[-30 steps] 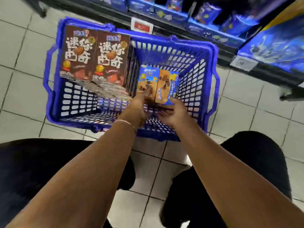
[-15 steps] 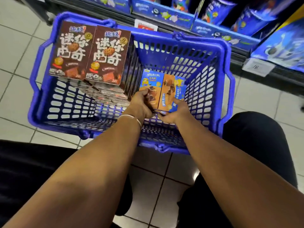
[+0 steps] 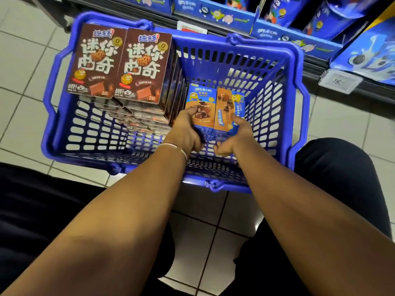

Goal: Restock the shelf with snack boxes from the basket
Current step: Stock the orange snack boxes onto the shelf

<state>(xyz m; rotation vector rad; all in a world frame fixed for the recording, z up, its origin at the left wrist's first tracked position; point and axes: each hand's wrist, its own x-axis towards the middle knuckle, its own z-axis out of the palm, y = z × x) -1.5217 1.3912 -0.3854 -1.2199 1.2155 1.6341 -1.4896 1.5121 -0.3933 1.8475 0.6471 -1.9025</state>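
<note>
A blue plastic basket [image 3: 275, 54] stands on the tiled floor in front of the shelf [image 3: 215, 14]. Two stacks of brown cookie boxes [image 3: 121, 65] fill its left side. To their right lie two small blue-and-orange snack boxes side by side. My left hand [image 3: 186, 129] grips the left small box [image 3: 199, 97], fingers curled over its face. My right hand [image 3: 235, 135] grips the right small box [image 3: 227, 103] by its right edge.
The low shelf at the top carries blue display trays of snacks and a price tag [image 3: 337, 82] at the right. My knees in dark trousers [image 3: 333, 174] frame the basket on both sides. White floor tiles [image 3: 23, 67] lie to the left.
The view has shifted closer to the basket. Both hands have closed more firmly on the two small boxes, which stay low in the basket.
</note>
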